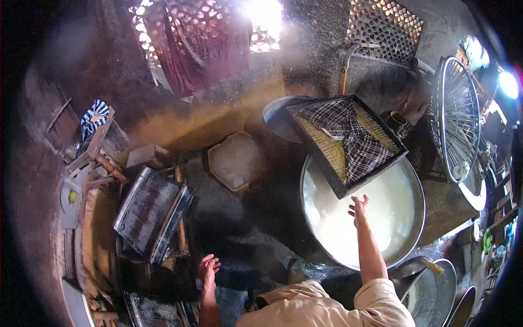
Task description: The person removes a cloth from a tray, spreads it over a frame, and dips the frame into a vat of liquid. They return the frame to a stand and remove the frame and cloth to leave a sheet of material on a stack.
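My right hand [358,208] reaches out over a big round metal vat [421,218] of milky white liquid [389,215], fingers apart and holding nothing. Just beyond its fingertips is the near corner of a dark-framed square tray [376,175] with a yellow woven bottom. The tray lies tilted across the far side of the vat, and a dark checked cloth [354,131] is bunched on it. Low on the left, my left hand [208,267] hangs with loosely bent, parted fingers and nothing in it. Nearest to that hand are dark, worn boxes [147,215].
A large upright basket-like wire frame [457,120] stands at the right. Near my right side are a metal basin [449,283] and a pan with a wooden handle [433,266]. An octagonal container [237,161] sits on the floor ahead. Shelving lines the left.
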Demonstrator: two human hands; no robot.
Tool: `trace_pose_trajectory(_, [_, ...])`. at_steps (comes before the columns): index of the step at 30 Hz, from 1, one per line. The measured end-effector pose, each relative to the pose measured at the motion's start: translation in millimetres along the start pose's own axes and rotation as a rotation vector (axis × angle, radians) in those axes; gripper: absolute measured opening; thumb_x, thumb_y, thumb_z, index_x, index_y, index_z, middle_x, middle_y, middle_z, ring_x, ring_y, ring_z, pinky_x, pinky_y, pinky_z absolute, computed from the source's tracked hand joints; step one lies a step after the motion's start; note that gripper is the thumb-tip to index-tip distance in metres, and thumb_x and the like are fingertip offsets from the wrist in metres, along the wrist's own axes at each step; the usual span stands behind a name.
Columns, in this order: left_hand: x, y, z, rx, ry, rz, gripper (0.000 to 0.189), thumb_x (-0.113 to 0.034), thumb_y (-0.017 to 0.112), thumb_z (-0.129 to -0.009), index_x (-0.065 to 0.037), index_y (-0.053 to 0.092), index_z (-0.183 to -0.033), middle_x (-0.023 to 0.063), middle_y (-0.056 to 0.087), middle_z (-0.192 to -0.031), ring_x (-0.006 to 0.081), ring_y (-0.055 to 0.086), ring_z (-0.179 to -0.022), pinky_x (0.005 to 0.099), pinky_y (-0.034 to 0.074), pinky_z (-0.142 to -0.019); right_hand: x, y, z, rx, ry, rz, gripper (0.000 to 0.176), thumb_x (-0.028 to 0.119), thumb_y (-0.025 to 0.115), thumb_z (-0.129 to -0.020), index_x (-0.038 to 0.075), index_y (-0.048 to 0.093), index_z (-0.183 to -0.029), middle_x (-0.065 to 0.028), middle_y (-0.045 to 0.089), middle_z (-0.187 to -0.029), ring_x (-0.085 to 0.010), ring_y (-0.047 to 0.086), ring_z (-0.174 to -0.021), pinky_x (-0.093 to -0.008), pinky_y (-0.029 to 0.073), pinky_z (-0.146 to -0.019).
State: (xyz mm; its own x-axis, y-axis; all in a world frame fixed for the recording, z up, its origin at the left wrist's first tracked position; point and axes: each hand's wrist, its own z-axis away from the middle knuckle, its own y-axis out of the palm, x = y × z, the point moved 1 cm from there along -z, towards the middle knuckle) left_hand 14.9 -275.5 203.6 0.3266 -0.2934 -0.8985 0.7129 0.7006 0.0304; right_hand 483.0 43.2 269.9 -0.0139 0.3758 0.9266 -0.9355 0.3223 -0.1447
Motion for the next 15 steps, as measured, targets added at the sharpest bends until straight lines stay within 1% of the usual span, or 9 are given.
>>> trace_pose_trajectory(2, [-23,25,-16,0.055,-0.013,0.004,0.024,-0.018,0.053,-0.078,-0.007,0.052,-0.1,0.0057,0.06,-0.085,0.0128,0.057,-0.069,0.0238,0.045,-0.059,4,1,-8,-0.108,0.002,-0.063,0.075,0.027,0.058,-0.074,0.014,0.011,-0.131,-0.0088,0.05,-0.109,-0.0201,0.049,-0.078,-0.0338,0.045,-0.058])
trace_pose_trajectory(3, [-33,39,-27,0.099,0.0,-0.002,0.025,-0.018,0.054,-0.078,-0.006,0.052,-0.1,0.0057,0.06,-0.085,0.0126,0.057,-0.069,0.0234,0.045,-0.059,8,0,-13,-0.102,0.004,-0.11,0.077,0.029,0.057,-0.074,0.016,0.007,-0.132,-0.0085,0.05,-0.11,-0.0215,0.048,-0.083,-0.0345,0.044,-0.059])
trace_pose_trajectory(4, [-48,55,-38,0.146,0.015,-0.01,0.025,-0.018,0.054,-0.079,-0.006,0.053,-0.101,0.0056,0.06,-0.086,0.0124,0.058,-0.07,0.0231,0.045,-0.06,8,-1,-21,-0.108,-0.012,-0.128,0.078,0.032,0.054,-0.074,0.018,0.005,-0.132,-0.0079,0.045,-0.118,-0.0328,0.045,-0.096,-0.0438,0.042,-0.067])
trace_pose_trajectory(8, [-105,122,-102,0.294,0.075,-0.061,0.026,-0.019,0.054,-0.08,-0.006,0.053,-0.102,0.0052,0.059,-0.088,0.0112,0.058,-0.074,0.022,0.045,-0.061,18,-5,-52,-0.204,-0.015,-0.131,0.083,0.041,0.053,-0.073,0.017,0.001,-0.133,-0.0064,0.041,-0.122,-0.0327,0.041,-0.101,-0.0441,0.041,-0.068])
trace_pose_trajectory(10, [-140,165,-135,0.361,0.121,-0.084,0.026,-0.02,0.054,-0.08,-0.006,0.053,-0.102,0.0049,0.059,-0.089,0.011,0.057,-0.074,0.0218,0.045,-0.062,22,-9,-66,-0.24,-0.043,-0.266,0.083,0.03,0.059,-0.071,0.02,0.005,-0.133,-0.0079,0.044,-0.117,-0.0274,0.044,-0.094,-0.0376,0.043,-0.059])
trace_pose_trajectory(11, [-158,189,-152,0.39,0.146,-0.092,0.026,-0.02,0.054,-0.08,-0.006,0.053,-0.102,0.0048,0.059,-0.089,0.0113,0.057,-0.074,0.0219,0.045,-0.063,29,-8,-71,-0.26,-0.008,-0.228,0.082,0.032,0.056,-0.075,0.021,0.0,-0.134,-0.0079,0.042,-0.121,-0.0304,0.041,-0.105,-0.0429,0.042,-0.069])
trace_pose_trajectory(12, [-176,215,-169,0.444,0.156,-0.093,0.027,-0.021,0.053,-0.081,-0.007,0.053,-0.103,0.0047,0.059,-0.09,0.0112,0.057,-0.075,0.0222,0.045,-0.063,37,-10,-73,-0.209,-0.027,-0.245,0.078,0.033,0.051,-0.079,0.022,-0.004,-0.133,-0.0091,0.039,-0.126,-0.0326,0.032,-0.116,-0.0499,0.035,-0.08])
trace_pose_trajectory(14, [-208,268,-204,0.527,0.193,-0.108,0.027,-0.021,0.053,-0.081,-0.007,0.052,-0.104,0.0044,0.059,-0.092,0.0109,0.057,-0.077,0.0227,0.045,-0.065,30,-17,-88,-0.157,-0.041,-0.35,0.077,0.035,0.049,-0.081,0.023,-0.007,-0.133,-0.0101,0.036,-0.128,-0.0332,0.026,-0.121,-0.0541,0.026,-0.087])
trace_pose_trajectory(15, [-225,298,-218,0.558,0.199,-0.119,0.028,-0.02,0.053,-0.08,-0.008,0.052,-0.105,0.0035,0.058,-0.094,0.0105,0.056,-0.079,0.023,0.044,-0.066,25,-17,-99,-0.232,-0.015,-0.354,0.079,0.03,0.052,-0.079,0.023,-0.004,-0.133,-0.0113,0.037,-0.126,-0.0325,0.03,-0.118,-0.0564,0.026,-0.086])
